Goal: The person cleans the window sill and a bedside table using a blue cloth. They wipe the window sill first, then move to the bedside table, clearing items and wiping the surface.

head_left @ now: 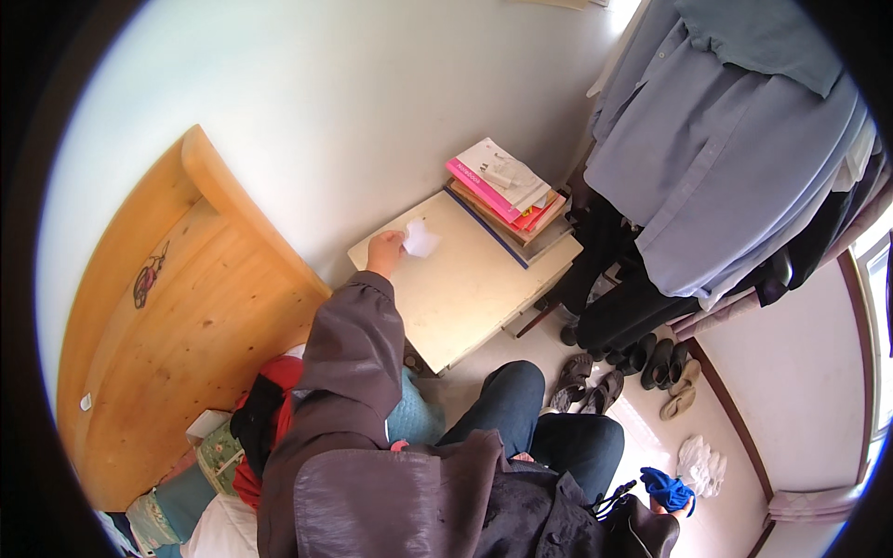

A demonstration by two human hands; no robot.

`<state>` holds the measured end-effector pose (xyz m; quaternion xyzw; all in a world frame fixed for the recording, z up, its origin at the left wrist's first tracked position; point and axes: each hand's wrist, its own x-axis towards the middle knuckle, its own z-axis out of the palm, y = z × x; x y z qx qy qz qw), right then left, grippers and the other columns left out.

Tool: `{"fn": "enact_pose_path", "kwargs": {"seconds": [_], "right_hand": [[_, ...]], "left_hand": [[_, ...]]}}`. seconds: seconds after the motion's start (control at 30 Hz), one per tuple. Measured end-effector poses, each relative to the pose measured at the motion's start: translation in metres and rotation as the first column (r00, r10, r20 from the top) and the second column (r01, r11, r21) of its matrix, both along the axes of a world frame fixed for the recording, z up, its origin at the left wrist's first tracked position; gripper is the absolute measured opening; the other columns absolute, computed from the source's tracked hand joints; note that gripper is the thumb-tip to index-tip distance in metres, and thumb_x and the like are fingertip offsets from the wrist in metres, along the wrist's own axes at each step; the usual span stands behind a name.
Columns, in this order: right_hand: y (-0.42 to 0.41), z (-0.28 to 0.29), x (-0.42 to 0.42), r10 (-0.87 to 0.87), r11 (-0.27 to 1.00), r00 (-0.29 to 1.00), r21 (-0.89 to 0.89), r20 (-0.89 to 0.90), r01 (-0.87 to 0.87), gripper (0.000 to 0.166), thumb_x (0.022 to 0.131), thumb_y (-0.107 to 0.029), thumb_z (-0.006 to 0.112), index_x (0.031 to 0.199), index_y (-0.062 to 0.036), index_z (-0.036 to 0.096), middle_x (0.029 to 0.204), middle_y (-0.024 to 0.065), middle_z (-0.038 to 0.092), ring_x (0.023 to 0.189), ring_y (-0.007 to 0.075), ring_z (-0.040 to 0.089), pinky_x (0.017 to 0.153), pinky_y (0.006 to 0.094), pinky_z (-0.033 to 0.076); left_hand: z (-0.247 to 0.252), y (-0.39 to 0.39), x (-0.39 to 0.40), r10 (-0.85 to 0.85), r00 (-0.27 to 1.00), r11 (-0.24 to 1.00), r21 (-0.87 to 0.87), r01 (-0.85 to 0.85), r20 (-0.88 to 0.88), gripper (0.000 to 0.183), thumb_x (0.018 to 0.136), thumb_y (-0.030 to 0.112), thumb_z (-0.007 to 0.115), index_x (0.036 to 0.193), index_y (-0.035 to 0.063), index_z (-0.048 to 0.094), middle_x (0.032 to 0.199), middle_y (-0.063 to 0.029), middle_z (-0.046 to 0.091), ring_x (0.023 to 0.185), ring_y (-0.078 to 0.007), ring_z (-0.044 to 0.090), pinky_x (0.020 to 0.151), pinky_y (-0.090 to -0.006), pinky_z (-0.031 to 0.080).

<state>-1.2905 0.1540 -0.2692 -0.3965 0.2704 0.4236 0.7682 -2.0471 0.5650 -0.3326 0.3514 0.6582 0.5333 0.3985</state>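
Observation:
My left hand (386, 254) is above the left end of a cream-coloured tabletop (446, 286), with a small white sheet (421, 238) pinched between thumb and fingers. Whether it is paper or tissue, I cannot tell. Down at the lower right, my right hand (670, 510) is closed around a crumpled blue cloth (668, 488), held beside my right knee. Most of that hand is hidden by the cloth and my dark sleeve. Black cords (615, 499) hang from the jacket close by.
A stack of books (499, 181) stands at the table's back right. Shirts (711, 146) hang over the right side, with several pairs of shoes (652, 359) below. A white bundle (700, 466) lies on the floor. A wooden headboard (202, 300) rises at left beside bedding (220, 526).

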Motion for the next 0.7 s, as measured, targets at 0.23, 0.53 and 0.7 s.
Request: {"fn": "enact_pose_path", "kwargs": {"seconds": [0.23,0.53,0.7], "right_hand": [[0.003,-0.005,0.002,-0.019,1.000,1.000,0.012,-0.009,0.019,0.066,0.082,-0.065,0.051,0.121,-0.0115,0.060,0.128,0.0153,0.058,0.121,0.0415,0.050,0.103,0.0675,0.032],[-0.006,-0.008,0.007,-0.065,0.998,0.997,0.001,0.048,0.065,0.065,0.083,-0.064,0.054,0.121,-0.0117,0.061,0.124,0.0129,0.061,0.118,0.0378,0.052,0.103,0.0646,0.034],[-0.023,-0.018,0.014,-0.057,0.997,0.981,-0.047,0.184,0.067,0.063,0.083,-0.063,0.058,0.120,-0.0121,0.061,0.121,0.0106,0.063,0.115,0.0342,0.055,0.103,0.0615,0.037]], "left_hand": [[0.080,0.002,0.032,-0.064,0.976,0.982,0.185,0.026,0.206,0.023,0.094,0.025,0.061,0.099,0.0053,0.071,0.084,0.0017,0.066,0.075,-0.0084,0.060,0.065,-0.0235,0.045],[0.151,0.108,0.122,0.475,0.482,0.777,0.608,0.165,-0.737,0.012,0.082,0.015,0.070,0.092,0.0076,0.072,0.092,-0.0106,0.062,0.086,-0.0327,0.058,0.079,-0.0454,0.048],[0.153,0.101,0.147,0.438,0.524,0.806,0.577,0.131,-0.731,0.030,0.080,0.011,0.069,0.110,0.0054,0.066,0.112,-0.0164,0.060,0.101,-0.0350,0.058,0.088,-0.0454,0.046]]}}
